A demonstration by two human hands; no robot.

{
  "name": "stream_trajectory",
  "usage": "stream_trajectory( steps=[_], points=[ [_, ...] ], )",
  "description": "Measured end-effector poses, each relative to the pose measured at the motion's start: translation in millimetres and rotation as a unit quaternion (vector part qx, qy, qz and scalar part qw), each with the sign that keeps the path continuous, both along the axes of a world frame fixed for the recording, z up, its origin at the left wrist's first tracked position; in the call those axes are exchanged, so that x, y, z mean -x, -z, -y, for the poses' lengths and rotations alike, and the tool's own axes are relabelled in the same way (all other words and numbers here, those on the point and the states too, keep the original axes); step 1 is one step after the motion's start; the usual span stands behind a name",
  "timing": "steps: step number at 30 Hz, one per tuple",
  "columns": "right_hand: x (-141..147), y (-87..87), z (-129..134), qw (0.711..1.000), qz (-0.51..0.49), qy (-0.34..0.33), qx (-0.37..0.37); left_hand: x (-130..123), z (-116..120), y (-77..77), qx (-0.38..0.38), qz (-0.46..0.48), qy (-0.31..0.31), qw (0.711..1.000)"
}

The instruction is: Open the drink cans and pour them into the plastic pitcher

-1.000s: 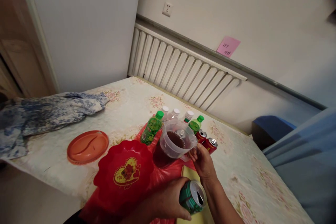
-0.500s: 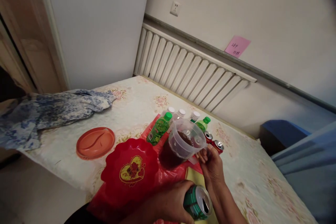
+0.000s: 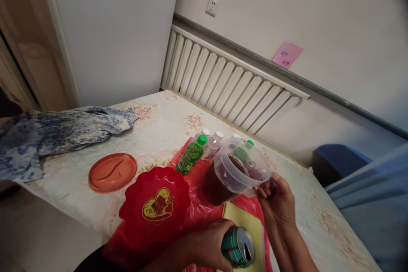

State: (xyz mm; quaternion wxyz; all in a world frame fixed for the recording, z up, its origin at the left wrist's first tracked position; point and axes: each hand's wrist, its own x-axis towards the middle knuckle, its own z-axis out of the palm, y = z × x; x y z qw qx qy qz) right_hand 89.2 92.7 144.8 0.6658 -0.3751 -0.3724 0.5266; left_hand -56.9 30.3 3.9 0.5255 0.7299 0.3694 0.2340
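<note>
My left hand (image 3: 212, 242) is wrapped around a green drink can (image 3: 234, 248) with its top opened, held low over a yellow sheet (image 3: 247, 216). My right hand (image 3: 279, 199) grips the handle side of a clear plastic pitcher (image 3: 223, 174), which is tilted and partly filled with dark brown liquid. Behind the pitcher, a green-capped bottle (image 3: 191, 155) and several other bottles stand on a red plastic sheet (image 3: 207, 216). To the left of the pitcher lies a red scalloped plate (image 3: 134, 208) with a yellow heart print.
An orange divided plate (image 3: 108, 176) sits on the flowered tablecloth (image 3: 159, 114). Blue patterned cloth (image 3: 79, 127) lies along the left edge. A white radiator (image 3: 216, 76) runs behind the table, and a blue curtain (image 3: 376, 195) hangs at the right.
My right hand has moved the pitcher to the right, and it now covers the red cans and some bottles behind it. My left hand still holds the green can in about the same place.
</note>
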Motion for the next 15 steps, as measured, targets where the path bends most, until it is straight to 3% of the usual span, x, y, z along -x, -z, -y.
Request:
stream_trajectory(
  steps=[10, 15],
  points=[
    [-43.3, -75.7, 35.6, 0.994, 0.029, 0.105, -0.021, 1.1, -1.6, -6.9, -0.007, 0.008, -0.006, 1.0],
    [-68.7, -95.6, 62.8, 0.984, 0.079, 0.161, -0.006, 0.3, -5.5, -9.3, -0.015, 0.042, -0.013, 0.999]
  ],
)
